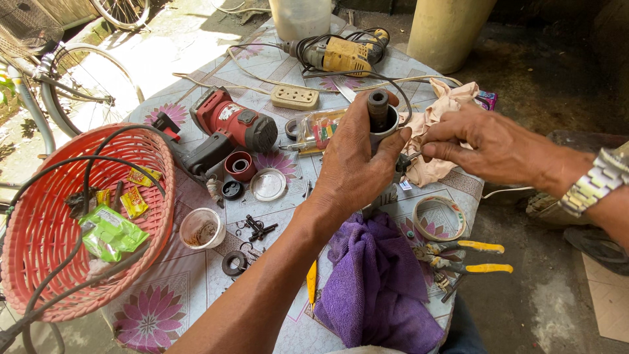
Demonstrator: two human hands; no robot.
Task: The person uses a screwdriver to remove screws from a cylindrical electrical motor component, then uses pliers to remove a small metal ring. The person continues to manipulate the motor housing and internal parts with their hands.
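Left hand (pixel 354 167) raised above the surface (pixel 196 275), grip clamped round a grey metal tool housing (pixel 382 121) held upright. Right hand (pixel 488 145) reaches in from right, fingertips pinched together on a small part at the housing's side. Red basket (pixel 39 229) holds black cable, green and yellow packets. Plastic cup (pixel 202 228) has brown residue.

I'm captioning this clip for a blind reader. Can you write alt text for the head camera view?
Over a cluttered floral table, the left hand grips an upright grey metal tool part while the right hand pinches a small piece at its side. A purple cloth, pliers, red power tool and orange basket lie around.
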